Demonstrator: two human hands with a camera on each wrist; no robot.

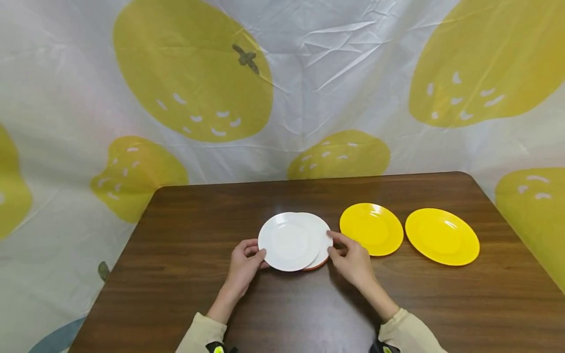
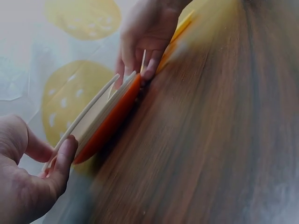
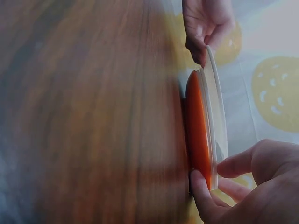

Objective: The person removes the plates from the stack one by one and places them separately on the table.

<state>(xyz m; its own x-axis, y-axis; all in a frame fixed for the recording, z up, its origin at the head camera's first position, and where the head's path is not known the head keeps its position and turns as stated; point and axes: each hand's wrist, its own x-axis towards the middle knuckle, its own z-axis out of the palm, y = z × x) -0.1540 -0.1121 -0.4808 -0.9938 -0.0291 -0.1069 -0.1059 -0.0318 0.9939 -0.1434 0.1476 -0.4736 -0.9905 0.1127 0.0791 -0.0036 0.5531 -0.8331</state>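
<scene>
My left hand (image 1: pixel 243 267) pinches the left rim of the top white plate (image 1: pixel 287 242). In the left wrist view this plate is tilted, its near side raised off the white plate beneath (image 1: pixel 321 225). An orange plate (image 3: pixel 197 126) lies at the bottom of the stack, only a sliver of it showing in the head view. At the stack's right edge, my right hand (image 1: pixel 356 264) grips the lower plates. The right wrist view shows its thumb against the orange side and a finger at the white rims.
Two yellow plates lie side by side on the right of the brown wooden table (image 1: pixel 185 235): a nearer one (image 1: pixel 372 229) close to my right hand, and another (image 1: pixel 441 237) farther right. A lemon-printed cloth (image 1: pixel 282 162) hangs behind the table.
</scene>
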